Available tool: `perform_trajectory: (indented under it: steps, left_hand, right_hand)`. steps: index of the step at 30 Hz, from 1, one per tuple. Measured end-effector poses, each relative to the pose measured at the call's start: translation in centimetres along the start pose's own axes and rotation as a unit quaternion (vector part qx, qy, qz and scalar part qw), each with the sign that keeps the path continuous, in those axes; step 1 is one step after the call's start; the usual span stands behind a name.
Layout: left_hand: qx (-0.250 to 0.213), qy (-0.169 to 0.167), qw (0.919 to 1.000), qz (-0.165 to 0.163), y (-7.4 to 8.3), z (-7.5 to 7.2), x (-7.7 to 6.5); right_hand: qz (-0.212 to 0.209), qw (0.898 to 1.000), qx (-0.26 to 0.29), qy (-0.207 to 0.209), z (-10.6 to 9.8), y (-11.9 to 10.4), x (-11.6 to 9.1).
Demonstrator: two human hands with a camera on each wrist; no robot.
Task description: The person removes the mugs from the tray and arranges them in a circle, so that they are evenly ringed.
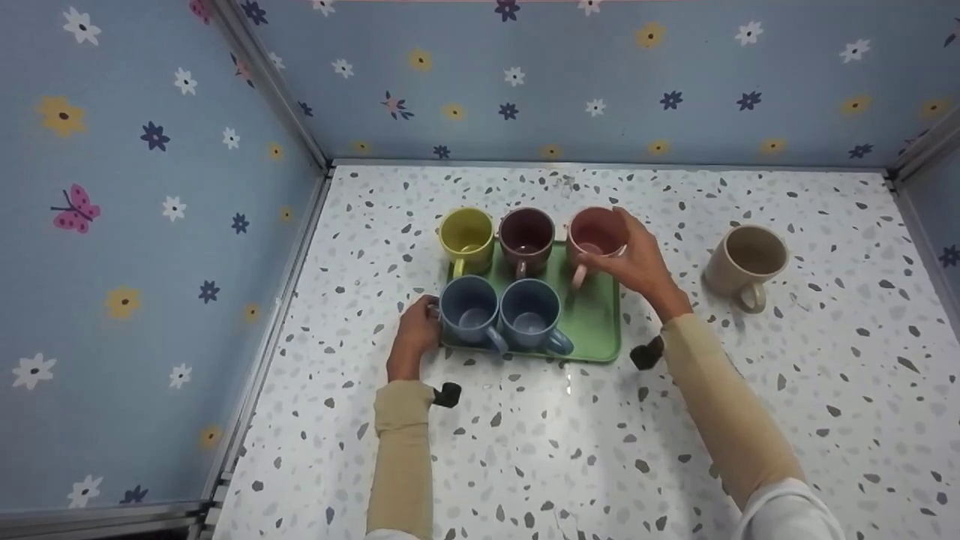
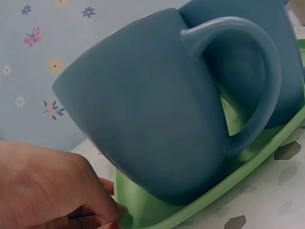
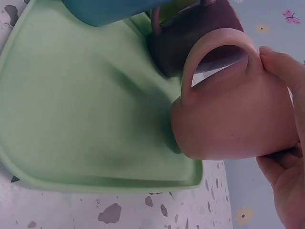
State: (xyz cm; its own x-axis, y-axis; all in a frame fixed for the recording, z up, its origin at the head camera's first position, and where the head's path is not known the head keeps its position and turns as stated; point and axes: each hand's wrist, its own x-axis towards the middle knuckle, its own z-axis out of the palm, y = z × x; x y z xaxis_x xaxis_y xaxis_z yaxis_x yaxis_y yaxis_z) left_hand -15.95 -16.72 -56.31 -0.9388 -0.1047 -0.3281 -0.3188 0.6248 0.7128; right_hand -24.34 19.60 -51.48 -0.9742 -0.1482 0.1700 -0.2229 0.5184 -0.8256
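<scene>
A pink mug [image 1: 592,244] is held by my right hand [image 1: 637,259], thumb near its handle and fingers round the far side. In the right wrist view the mug [image 3: 233,114] leans over a corner of the green tray [image 3: 71,119]. My left hand [image 1: 416,334] pinches the tray's left edge, the thumb [image 2: 107,202] on the rim beside a blue mug [image 2: 147,95]. Another blue mug [image 1: 529,311] stands right of that one on the tray. Behind them, a yellow mug [image 1: 466,236] and a dark maroon mug [image 1: 527,236] stand along the tray's far side.
A beige mug [image 1: 739,262] stands on the speckled table [image 1: 525,450], right of the tray. Blue flowered walls [image 1: 480,82] enclose the table's back and sides, with a metal strip along the left edge.
</scene>
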Motion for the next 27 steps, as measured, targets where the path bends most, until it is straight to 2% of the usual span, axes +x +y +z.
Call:
perform_trajectory:
  steps: [13,22,27]
  left_hand:
    - [-0.02,-0.008,0.9998,-0.003,-0.3,0.0,0.2]
    - [-0.005,-0.01,0.9999,-0.002,-0.1,0.0,0.1]
    - [-0.011,-0.013,0.9998,-0.004,0.0,-0.1,0.2]
  right_hand:
    - [0.018,1.0,0.001,-0.001,-2.3,0.4,-1.1]
    - [0.016,1.0,-0.021,0.005,-3.5,0.5,-2.2]
    - [0.014,1.0,-0.023,0.017,-4.1,0.8,-2.7]
